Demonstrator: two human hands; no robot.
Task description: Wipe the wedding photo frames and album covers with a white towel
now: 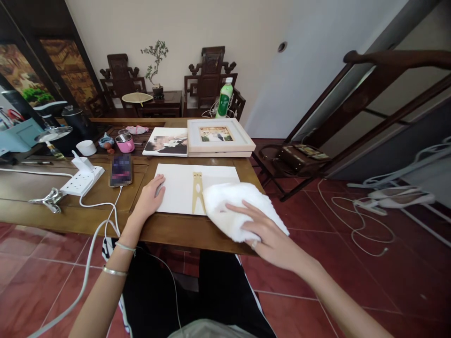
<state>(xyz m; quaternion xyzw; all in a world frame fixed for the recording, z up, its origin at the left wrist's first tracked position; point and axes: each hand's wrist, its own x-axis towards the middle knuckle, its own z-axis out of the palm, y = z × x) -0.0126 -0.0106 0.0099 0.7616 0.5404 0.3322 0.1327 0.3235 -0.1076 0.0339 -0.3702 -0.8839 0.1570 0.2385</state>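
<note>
Right hand flat, fingers spread, pressing white cloth onto right end of white board. Left hand loosely curled, resting on board's left edge. Board spans between hands, long axis left-right, near table edge. Wooden peg mid-board, touching cloth.

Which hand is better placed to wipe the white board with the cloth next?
Probably the right hand: it rests on the white cloth over the board. The left hand only touches the board's left edge.

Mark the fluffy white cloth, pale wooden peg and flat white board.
Fluffy white cloth (pixel 229 193), head view, upper fold.
Pale wooden peg (pixel 198 180), head view, upper half.
Flat white board (pixel 176 188), head view, left half.
</note>
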